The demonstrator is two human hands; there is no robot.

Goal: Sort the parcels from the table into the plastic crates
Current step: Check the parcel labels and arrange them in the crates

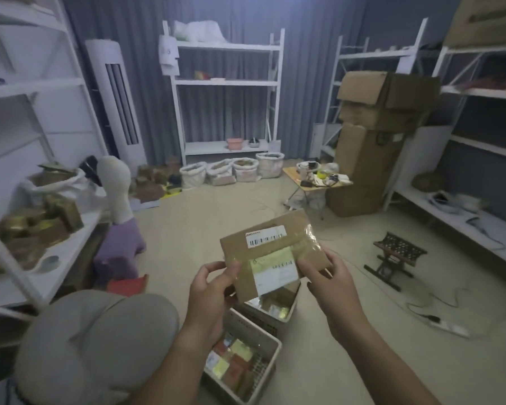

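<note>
Over the crates: you've got the parcel (272,255) up in both hands, label side facing you, above the floor.
Left hand (214,290): thumb and fingers pinching the parcel's near-left edge.
Right hand (329,285): curled round the near-right corner, thumb on top by the pale label.
Parcel lie: flat cardboard mailer, tilted, long axis running from near-left up to far-right; barcode strip at the far end.
Far crate (289,312): directly beneath the parcel's near edge, partly hidden by it, something shiny inside.
Near crate (270,346): closer to you, under your left wrist, already packed with small coloured packets.
Key relation: both crates sit below and toward you from the parcel, so it's a short drop either way; far crate is nearer the right hand, near crate nearer the left.
Step, as I read it: you're checking the label before choosing a crate.
Watch: far crate's opening looks tight for this mailer lying flat.
</note>
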